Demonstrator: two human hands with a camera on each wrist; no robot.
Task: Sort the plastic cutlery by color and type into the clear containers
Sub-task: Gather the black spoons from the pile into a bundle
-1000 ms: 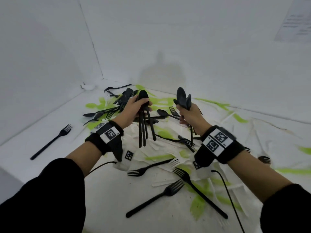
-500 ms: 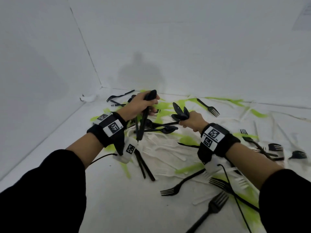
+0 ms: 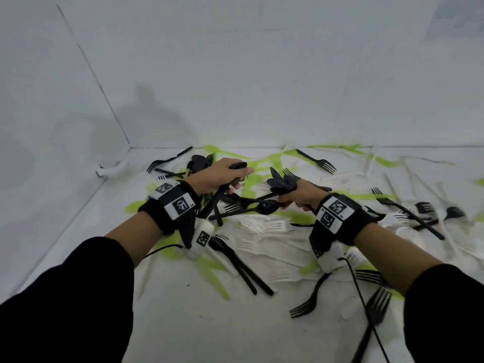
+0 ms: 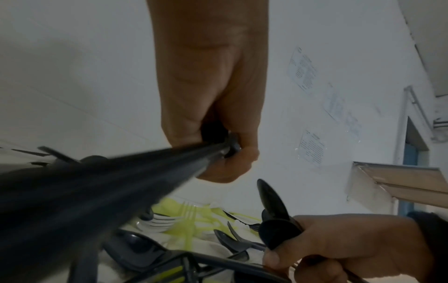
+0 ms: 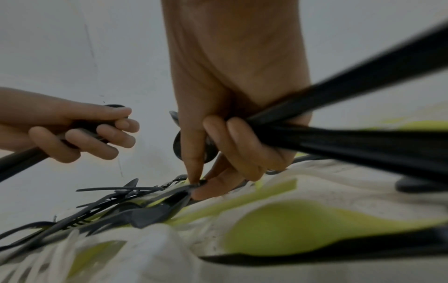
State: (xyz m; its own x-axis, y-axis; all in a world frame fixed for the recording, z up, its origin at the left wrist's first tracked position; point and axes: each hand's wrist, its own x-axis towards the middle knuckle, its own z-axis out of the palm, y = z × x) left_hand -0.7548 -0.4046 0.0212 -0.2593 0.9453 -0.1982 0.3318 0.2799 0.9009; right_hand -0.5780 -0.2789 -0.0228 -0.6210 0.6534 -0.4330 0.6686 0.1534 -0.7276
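Each fist keeps its collected black spoons bunched by the handles so the fingertips stay free. The left hand [image 3: 219,176] wraps one bundle [image 3: 212,205]. The right hand [image 3: 301,196] clamps another [image 3: 281,180] while thumb and forefinger [image 5: 191,162] pinch, seemingly, a further black spoon [image 3: 262,208] in the mixed pile near the floor's back-left corner.

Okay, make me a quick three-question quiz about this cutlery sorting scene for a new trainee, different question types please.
1. True or false: the left hand grips a bundle of black spoons.
2. What are the right hand's thumb and index fingers pinching? A) a white fork B) a black piece in the pile C) nothing
3. Fill in: no clear ____ shows in any view.

Key: 1 true; 2 B; 3 container.
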